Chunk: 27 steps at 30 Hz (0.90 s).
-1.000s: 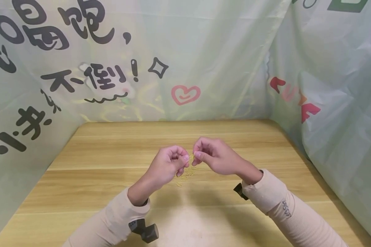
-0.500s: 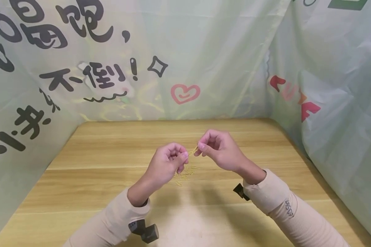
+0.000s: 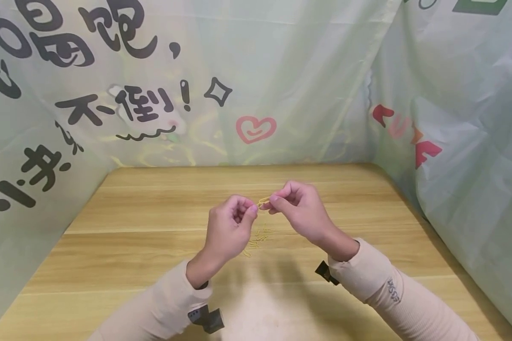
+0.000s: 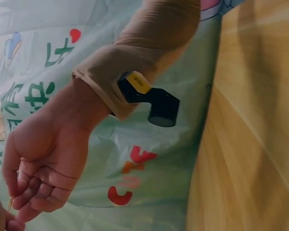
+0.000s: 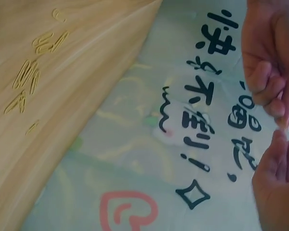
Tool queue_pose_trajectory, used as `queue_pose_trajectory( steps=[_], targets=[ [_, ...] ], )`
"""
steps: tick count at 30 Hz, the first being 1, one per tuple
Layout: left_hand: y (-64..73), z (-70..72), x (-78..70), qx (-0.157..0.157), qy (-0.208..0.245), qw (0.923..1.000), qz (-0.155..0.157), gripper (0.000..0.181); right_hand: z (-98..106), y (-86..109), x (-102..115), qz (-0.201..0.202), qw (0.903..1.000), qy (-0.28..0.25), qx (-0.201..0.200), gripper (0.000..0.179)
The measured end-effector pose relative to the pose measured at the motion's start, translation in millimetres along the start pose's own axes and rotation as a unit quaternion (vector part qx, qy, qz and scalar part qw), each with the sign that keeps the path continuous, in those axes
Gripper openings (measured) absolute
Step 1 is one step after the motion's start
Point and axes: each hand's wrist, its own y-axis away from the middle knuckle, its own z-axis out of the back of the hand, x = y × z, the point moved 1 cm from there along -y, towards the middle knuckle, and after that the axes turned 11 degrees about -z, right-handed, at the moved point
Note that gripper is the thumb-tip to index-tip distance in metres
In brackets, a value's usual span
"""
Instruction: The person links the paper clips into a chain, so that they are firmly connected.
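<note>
In the head view my left hand [image 3: 228,227] and right hand [image 3: 306,210] meet fingertip to fingertip over the middle of the table. A yellow paper clip [image 3: 264,201] shows as a thin loop in the right hand's pinch, reaching toward the left. Thumb and forefinger of the left hand also pinch a paper clip, mostly hidden by the fingertips. A glint of yellow wire [image 4: 10,203] shows between the hands in the left wrist view. Below them lie several loose yellow paper clips [image 5: 26,74], clearest in the right wrist view.
The wooden table [image 3: 153,203] is backed by a printed pale green curtain [image 3: 307,94], with more curtain at both sides. Black wrist cameras sit at the left cuff [image 3: 206,318] and the right cuff [image 3: 326,273].
Both hands have risen a little from the loose clips. The right hand drew back from the left, then came close again, and a yellow loop now shows between the fingertips.
</note>
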Motion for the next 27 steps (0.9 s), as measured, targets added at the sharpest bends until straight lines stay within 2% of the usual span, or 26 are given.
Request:
queue_pose_trajectory(
  steps=[4, 8, 11, 15, 17, 24, 27],
  targets=[
    [2.0, -2.6, 3.0, -0.033, -0.035, 0.9980, -0.040, 0.008, -3.1, 0.5, 0.7, -0.015, 0.9990, 0.002, -0.042, 0.012],
    [2.5, -3.7, 4.9, -0.043, -0.026, 0.9972, -0.055, 0.009, -5.2, 0.1, -0.1, -0.018, 0.9981, 0.000, -0.058, 0.010],
    [1.6, -4.1, 6.5, -0.042, -0.010, 0.9978, -0.051, 0.007, -6.3, -0.3, -2.6, -0.019, 0.9987, -0.001, -0.047, 0.003],
    [0.7, -3.5, 7.3, -0.032, 0.003, 0.9988, -0.037, 0.006, -6.9, -1.3, -7.2, -0.024, 0.9996, 0.003, -0.016, 0.018],
    [0.4, -3.2, 6.7, -0.025, 0.005, 0.9990, -0.036, 0.006, -7.3, -1.3, -9.1, -0.031, 0.9995, -0.004, -0.005, 0.018],
    [-0.8, -2.5, 6.7, -0.020, -0.011, 0.9982, -0.056, 0.007, -8.7, 0.7, -9.5, -0.044, 0.9952, -0.082, 0.028, 0.004],
    [-1.1, -1.9, 7.6, -0.022, -0.038, 0.9958, -0.080, 0.008, -9.2, 2.0, -8.5, -0.060, 0.9875, -0.134, 0.059, 0.012]
  ],
)
